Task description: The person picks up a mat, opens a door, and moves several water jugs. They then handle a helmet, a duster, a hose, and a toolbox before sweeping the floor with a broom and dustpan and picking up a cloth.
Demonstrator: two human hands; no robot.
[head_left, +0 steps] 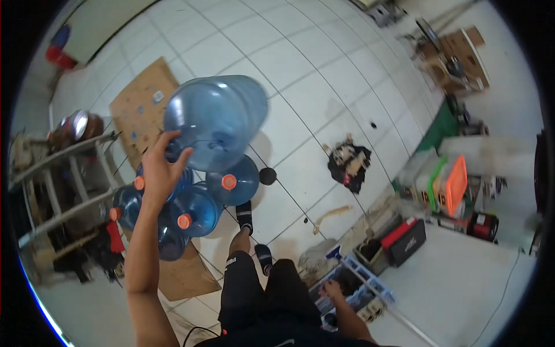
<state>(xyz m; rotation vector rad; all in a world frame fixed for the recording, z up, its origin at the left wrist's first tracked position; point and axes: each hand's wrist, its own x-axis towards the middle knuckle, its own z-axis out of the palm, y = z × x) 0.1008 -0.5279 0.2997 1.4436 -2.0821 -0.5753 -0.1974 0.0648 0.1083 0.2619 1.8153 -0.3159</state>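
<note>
My left hand grips the neck of a large clear-blue water jug, tilted and raised above the other jugs. Its fingers wrap around the mouth, which they partly hide. Under and beside that hand, several blue water jugs with orange caps stand close together, among them one jug on the right and another jug in the middle. Low on the right, my right hand hangs over a blue-grey crate. Its fingers look loosely apart, with nothing visible in them.
Cardboard sheets lie on the tiled floor near the jugs. A metal ladder is at left. A dark pile of debris and a round black disc lie on the floor. Bins with an orange lid and a black-red box line the right.
</note>
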